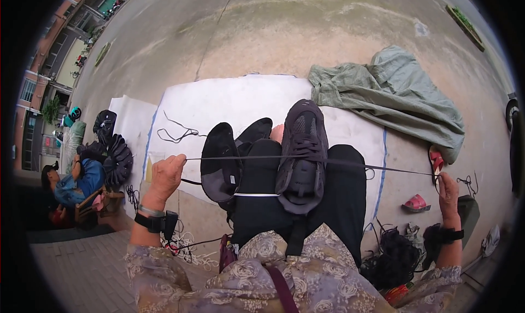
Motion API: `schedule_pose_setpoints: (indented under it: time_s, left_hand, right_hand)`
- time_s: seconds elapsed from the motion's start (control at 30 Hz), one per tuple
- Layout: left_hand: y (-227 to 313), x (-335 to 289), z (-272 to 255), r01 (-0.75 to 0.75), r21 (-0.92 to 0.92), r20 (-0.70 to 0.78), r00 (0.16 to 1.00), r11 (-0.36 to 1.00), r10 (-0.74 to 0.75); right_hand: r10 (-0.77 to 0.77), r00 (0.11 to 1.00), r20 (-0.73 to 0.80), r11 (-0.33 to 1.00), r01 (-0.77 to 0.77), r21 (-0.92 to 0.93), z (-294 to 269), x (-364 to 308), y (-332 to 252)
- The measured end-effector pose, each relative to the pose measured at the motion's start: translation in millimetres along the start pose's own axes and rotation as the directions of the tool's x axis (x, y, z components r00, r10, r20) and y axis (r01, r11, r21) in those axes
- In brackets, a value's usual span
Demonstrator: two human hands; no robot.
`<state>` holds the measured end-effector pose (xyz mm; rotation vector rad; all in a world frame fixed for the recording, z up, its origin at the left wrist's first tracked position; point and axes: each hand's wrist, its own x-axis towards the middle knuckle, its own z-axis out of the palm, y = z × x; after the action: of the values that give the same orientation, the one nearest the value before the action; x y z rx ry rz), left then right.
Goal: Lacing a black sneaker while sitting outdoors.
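Black shoe (302,154); black lace (350,164); white sheet (229,102); green tarp (394,94).

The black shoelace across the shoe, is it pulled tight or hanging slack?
Tight. The shoelace runs as a straight line from the left hand, across the dark sneaker on the lap, to the right hand, without sagging.

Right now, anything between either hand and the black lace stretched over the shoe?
No. The left hand and the right hand each pinch an end of the black lace. It runs taut between them, crossing over the dark shoe on the lap.
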<state>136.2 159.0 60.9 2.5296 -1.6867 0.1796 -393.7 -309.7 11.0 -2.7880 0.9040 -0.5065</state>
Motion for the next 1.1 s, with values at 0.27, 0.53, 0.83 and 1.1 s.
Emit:
schedule_pose_setpoints:
  time_s: [0.27,0.53,0.83,1.1]
  left_hand:
    - [-93.2,-73.5,-23.4,0.199,0.258,-0.012,0.979,0.946,-0.202]
    - [-177.1,-94.9,-37.8,0.530,0.122,-0.368,0.810,0.839,-0.457]
    - [84.8,22.6,51.5,0.788,-0.525,0.847,0.520,-0.322,-0.110]
    - [163.4,115.9,79.1,0.741,-0.603,0.745,0.656,-0.294,0.126]
  right_hand:
    - [0.007,0.996,0.084,1.000,-0.006,-0.014,-38.8,-26.3,23.1]
    - [0.595,0.804,-0.021,0.741,-0.538,0.400,-76.6,2.0,94.8]
    - [0.057,0.433,0.900,-0.265,-0.862,0.431,77.4,24.6,-183.2]
    - [-0.005,0.592,0.806,-0.130,-0.800,0.586,139.2,105.7,-243.0]
